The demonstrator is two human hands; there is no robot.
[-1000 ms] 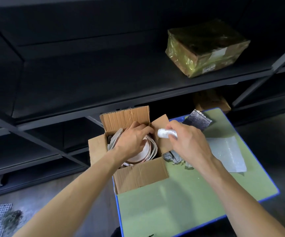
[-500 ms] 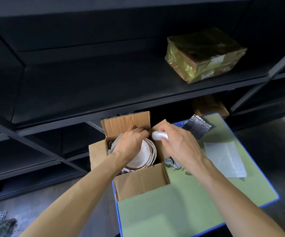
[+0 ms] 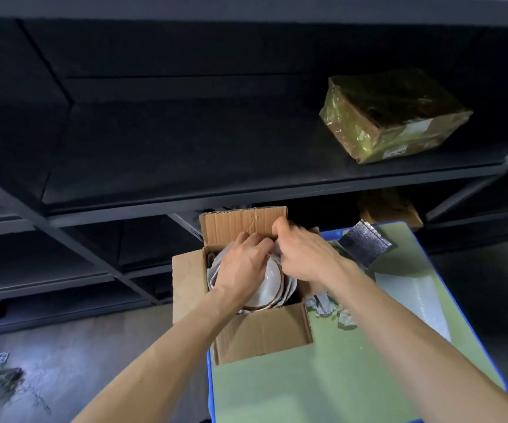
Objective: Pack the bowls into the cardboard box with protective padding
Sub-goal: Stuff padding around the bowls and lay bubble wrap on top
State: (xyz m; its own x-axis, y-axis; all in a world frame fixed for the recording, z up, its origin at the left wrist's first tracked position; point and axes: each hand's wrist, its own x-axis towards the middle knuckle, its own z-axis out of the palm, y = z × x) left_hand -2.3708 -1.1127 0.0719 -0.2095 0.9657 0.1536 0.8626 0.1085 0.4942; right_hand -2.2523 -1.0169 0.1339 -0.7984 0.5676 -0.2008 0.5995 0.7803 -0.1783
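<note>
Bowls (image 3: 269, 280) lie nested inside the cardboard box (image 3: 261, 340) at lower centre of the frame, against the dark shelving (image 3: 185, 148) that fills the whole upper half. Below it, the green table (image 3: 307, 392) takes the lower right; the box stands on its left corner with all four flaps folded out, which keeps the opening free for both hands. A sheet of bubble wrap (image 3: 414, 297) lies flat at right of the box, within easy reach, probably for later layers.

The left hand (image 3: 243, 264) lies over the top bowl with its fingers curled at the far rim, apparently steadying the stack and tipping it aside to open a gap. The right hand (image 3: 304, 254) is bunched at the box's far right corner, fingers curled around a pale bit of padding (image 3: 278, 250) that barely shows between the two hands. It seems to be stuffing this between bowls and wall, so the bowls cannot knock against the cardboard. Loose shreds (image 3: 329, 309) lie just beside the box's right wall.
</note>
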